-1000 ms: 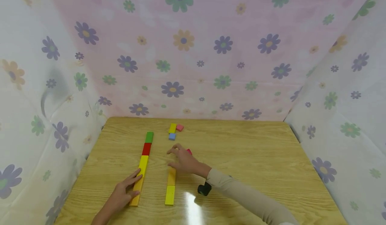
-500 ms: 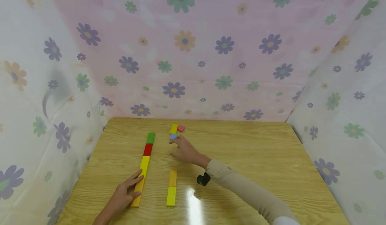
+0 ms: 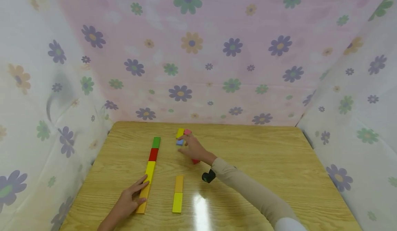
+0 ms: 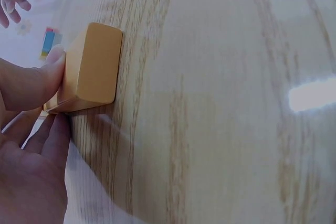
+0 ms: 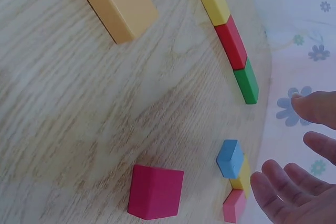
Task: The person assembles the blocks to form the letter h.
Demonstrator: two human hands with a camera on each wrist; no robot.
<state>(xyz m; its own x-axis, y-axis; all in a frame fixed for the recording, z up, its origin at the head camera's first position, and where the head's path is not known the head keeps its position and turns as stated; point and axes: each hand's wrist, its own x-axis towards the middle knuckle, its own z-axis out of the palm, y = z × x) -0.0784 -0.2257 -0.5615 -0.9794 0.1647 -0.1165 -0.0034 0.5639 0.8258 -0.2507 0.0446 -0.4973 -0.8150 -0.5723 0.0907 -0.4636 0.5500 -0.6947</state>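
My left hand lies by the near end of a long row and pinches its orange block between thumb and fingers. Beyond that block run a yellow block, a red block and a green block, end to end. Fingers spread, my right hand hovers over the table near a blue block, holding nothing. Behind the blue block lie a yellow block and a pink block. A crimson block is partly hidden under the right hand in the head view.
A shorter row, an orange block and a yellow block, lies right of the left hand. Flowered cloth walls the wooden table at the back and sides. A black wrist camera hangs under the right forearm.
From above the shorter row, my right hand has moved away toward the back blocks, uncovering the row's orange block; the crimson block stays behind. The left hand keeps its place.
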